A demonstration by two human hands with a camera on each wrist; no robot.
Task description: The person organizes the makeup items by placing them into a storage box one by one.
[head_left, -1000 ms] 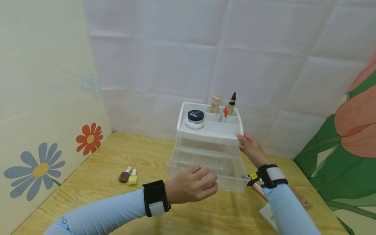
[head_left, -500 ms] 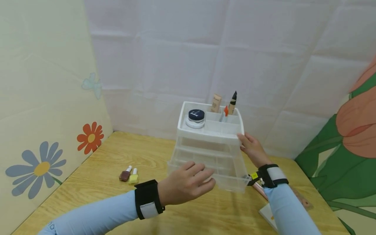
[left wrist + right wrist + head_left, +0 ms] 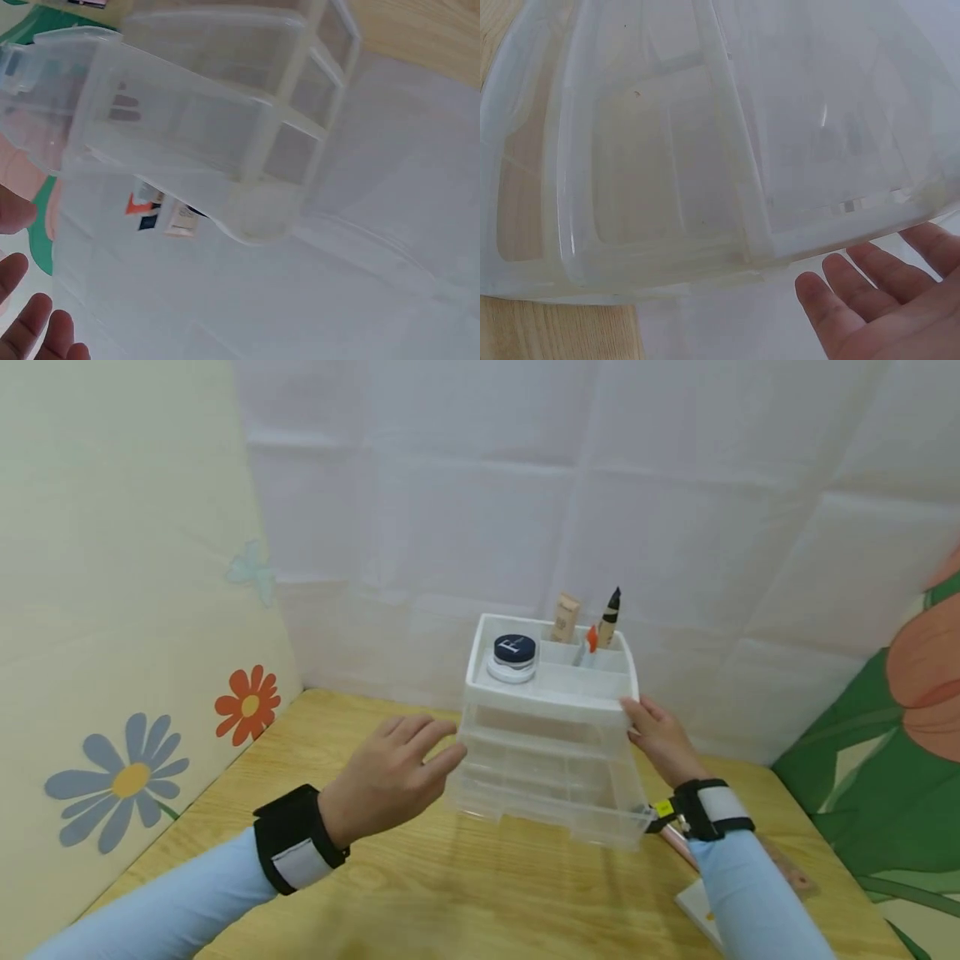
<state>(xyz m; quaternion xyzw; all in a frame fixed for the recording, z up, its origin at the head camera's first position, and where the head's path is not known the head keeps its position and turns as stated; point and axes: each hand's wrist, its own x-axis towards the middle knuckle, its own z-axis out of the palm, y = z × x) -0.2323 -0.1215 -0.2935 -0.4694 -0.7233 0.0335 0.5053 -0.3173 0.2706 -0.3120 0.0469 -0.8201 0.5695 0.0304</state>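
Note:
A clear plastic drawer organizer [image 3: 536,743] with a white top tray [image 3: 555,693] stands on the wooden table, one lower drawer [image 3: 555,814] sticking out toward me. In the tray sit a round dark-lidded container [image 3: 514,648] on a white round one, a beige tube [image 3: 566,617], an orange-tipped item [image 3: 592,639] and a black-tipped pen-like item [image 3: 611,618]. My right hand [image 3: 663,743] touches the tray's front right corner; in the right wrist view its fingers [image 3: 885,274] extend along the side. To the organizer's left hovers my left hand [image 3: 393,772], fingers loosely bent and holding nothing.
Under and beside my right forearm lie a pink stick-shaped item [image 3: 678,845], a white flat box [image 3: 699,910] and a flat brownish item [image 3: 791,870]. A pale cloth [image 3: 420,527] hangs behind the table [image 3: 450,902]. Flower-printed panels stand at both sides.
My left hand has moved left, away from the pulled-out drawer, and now covers the spot where the two nail polish bottles showed. My right hand stays at the tray corner.

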